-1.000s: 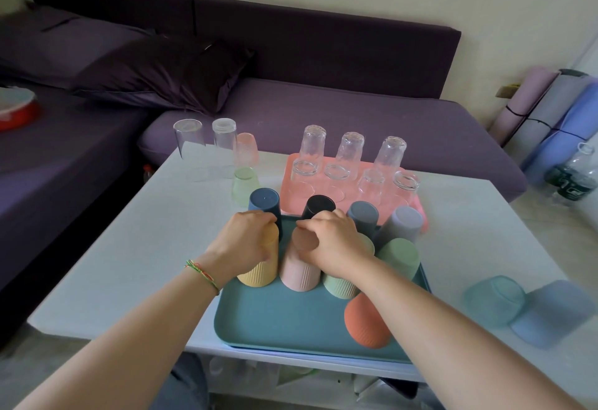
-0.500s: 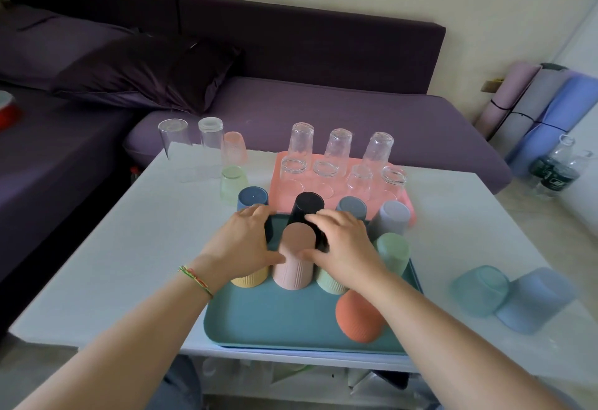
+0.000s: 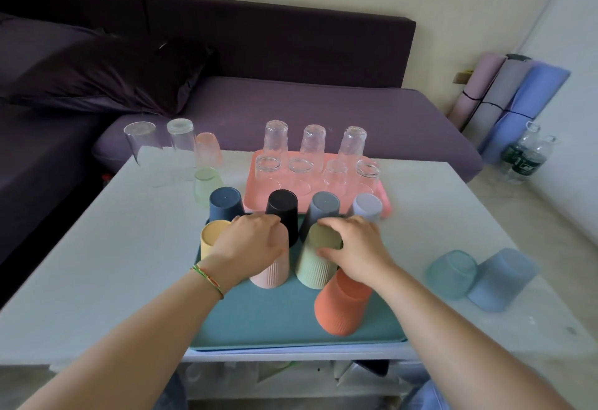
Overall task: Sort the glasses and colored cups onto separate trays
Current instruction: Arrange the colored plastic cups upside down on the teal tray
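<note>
Moved apart since a moment ago, the left grip (image 3: 249, 244) now curls over the top of the pink cup (image 3: 271, 272), and the right grip (image 3: 359, 247) curls round the top of the green cup (image 3: 314, 267). Both cups stand upside down on the teal tray (image 3: 275, 322). Behind it, clear glasses (image 3: 312, 144) sit on the pink tray (image 3: 250, 197). Both trays lie on the counter (image 3: 113, 247).

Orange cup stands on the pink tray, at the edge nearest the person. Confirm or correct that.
Wrong tray. The head view shows the orange cup standing on the teal tray, at the edge nearest the person; the pink tray lies farther back.
</note>
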